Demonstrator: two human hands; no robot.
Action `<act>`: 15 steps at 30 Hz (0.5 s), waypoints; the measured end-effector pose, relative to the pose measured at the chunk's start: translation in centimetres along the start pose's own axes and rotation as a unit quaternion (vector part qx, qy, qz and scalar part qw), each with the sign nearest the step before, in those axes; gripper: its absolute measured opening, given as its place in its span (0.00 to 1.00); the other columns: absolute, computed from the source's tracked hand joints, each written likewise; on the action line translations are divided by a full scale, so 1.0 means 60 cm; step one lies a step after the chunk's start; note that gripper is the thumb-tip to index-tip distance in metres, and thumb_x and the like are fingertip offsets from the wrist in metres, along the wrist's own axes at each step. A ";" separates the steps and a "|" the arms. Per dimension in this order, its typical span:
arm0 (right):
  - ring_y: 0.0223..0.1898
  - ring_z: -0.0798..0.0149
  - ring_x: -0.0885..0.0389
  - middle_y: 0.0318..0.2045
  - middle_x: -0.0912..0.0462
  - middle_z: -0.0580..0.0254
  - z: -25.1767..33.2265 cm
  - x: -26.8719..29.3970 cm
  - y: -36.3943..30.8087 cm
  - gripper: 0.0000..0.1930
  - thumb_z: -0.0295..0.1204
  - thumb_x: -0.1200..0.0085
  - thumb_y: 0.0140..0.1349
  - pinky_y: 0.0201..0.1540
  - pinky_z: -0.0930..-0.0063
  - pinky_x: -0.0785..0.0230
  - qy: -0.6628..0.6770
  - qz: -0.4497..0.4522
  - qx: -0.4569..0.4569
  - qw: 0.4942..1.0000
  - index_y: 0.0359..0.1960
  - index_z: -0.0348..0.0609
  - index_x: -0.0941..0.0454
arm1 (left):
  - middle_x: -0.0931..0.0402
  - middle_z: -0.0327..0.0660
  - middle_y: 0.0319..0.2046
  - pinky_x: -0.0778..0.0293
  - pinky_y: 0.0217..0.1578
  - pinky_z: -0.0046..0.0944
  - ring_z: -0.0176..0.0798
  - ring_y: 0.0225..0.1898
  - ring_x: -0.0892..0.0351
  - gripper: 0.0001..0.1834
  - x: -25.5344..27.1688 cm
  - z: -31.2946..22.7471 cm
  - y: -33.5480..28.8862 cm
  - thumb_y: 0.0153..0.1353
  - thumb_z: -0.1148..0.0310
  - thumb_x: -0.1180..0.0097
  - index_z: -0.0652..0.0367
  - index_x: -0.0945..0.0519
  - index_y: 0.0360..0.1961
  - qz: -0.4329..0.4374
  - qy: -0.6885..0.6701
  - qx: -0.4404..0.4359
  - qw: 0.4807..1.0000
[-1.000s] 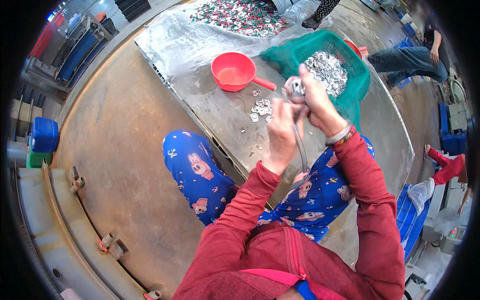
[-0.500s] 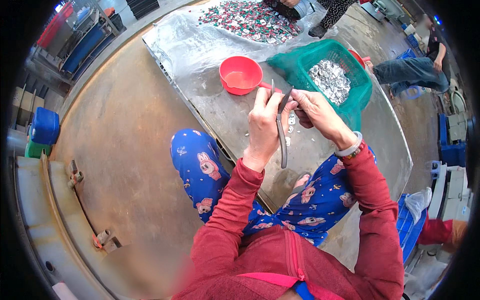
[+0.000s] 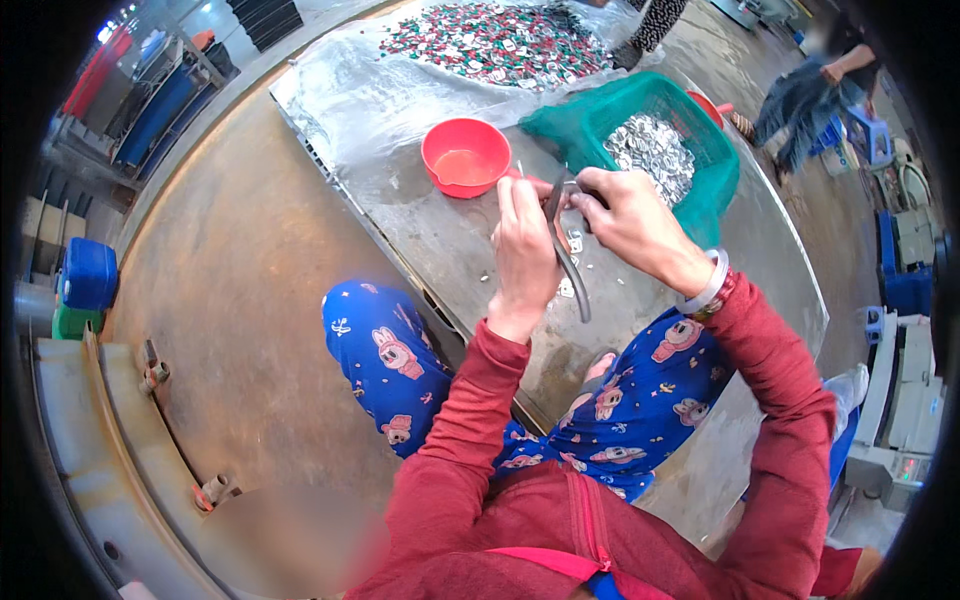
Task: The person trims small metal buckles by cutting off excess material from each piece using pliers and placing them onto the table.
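Observation:
My left hand is closed round a slim dark metal tool that looks like pliers. One curved handle sticks out below the fingers, and narrow tips point up. Beside those tips my right hand is closed, thumb and fingers pinched together on something too small to make out. Both hands hang over the grey work surface, where a few small pale metal pieces lie beneath them. Just beyond my left hand stands a red dipper, its handle partly behind my fingers.
A green basket with green netting holds many silvery metal pieces. Farther off, red, green and silver pieces are heaped on clear plastic sheeting. Another person is at the far right. A blue container stands left.
My right hand has turned over, its back now upward, beside the tool's tips. The tool's lower handle has swung slightly right. The person at the far right has changed posture.

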State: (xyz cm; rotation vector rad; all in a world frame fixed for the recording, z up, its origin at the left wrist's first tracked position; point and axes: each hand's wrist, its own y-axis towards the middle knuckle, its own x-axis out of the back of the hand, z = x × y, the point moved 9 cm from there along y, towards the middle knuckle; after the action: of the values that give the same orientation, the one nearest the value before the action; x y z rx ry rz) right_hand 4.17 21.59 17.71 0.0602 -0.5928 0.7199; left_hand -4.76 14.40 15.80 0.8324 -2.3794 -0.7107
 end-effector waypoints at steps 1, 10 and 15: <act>0.17 0.69 0.25 0.15 0.24 0.57 0.028 0.013 0.004 0.09 0.27 0.49 0.58 0.18 0.73 0.34 -0.175 -0.050 0.137 0.974 0.31 0.31 0.24 | 0.36 0.52 0.33 0.32 0.30 0.50 0.58 0.33 0.28 0.14 -0.002 -0.003 0.004 0.49 0.82 0.49 0.65 0.31 0.39 -0.015 0.002 0.005 1.000; 0.14 0.73 0.28 0.14 0.26 0.64 0.010 0.046 0.018 0.14 0.34 0.50 0.59 0.17 0.76 0.36 0.021 -0.010 -0.050 0.998 0.26 0.33 0.22 | 0.32 0.48 0.31 0.33 0.33 0.42 0.49 0.32 0.31 0.10 -0.006 -0.057 -0.038 0.55 0.77 0.42 0.66 0.29 0.36 -0.104 -0.089 0.020 0.990; 0.20 0.58 0.23 0.19 0.24 0.50 0.039 0.049 -0.002 0.16 0.37 0.52 0.60 0.26 0.63 0.33 -0.126 -0.072 0.060 0.988 0.28 0.33 0.23 | 0.28 0.43 0.29 0.30 0.33 0.36 0.38 0.32 0.26 0.11 0.021 -0.046 0.000 0.53 0.74 0.37 0.64 0.23 0.38 -0.112 -0.043 0.014 0.993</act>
State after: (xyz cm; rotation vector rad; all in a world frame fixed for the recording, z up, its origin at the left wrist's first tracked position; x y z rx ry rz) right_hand 4.83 22.68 21.25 0.3070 -0.7769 0.6113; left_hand -3.90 12.70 18.17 1.1138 -2.3998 -0.8187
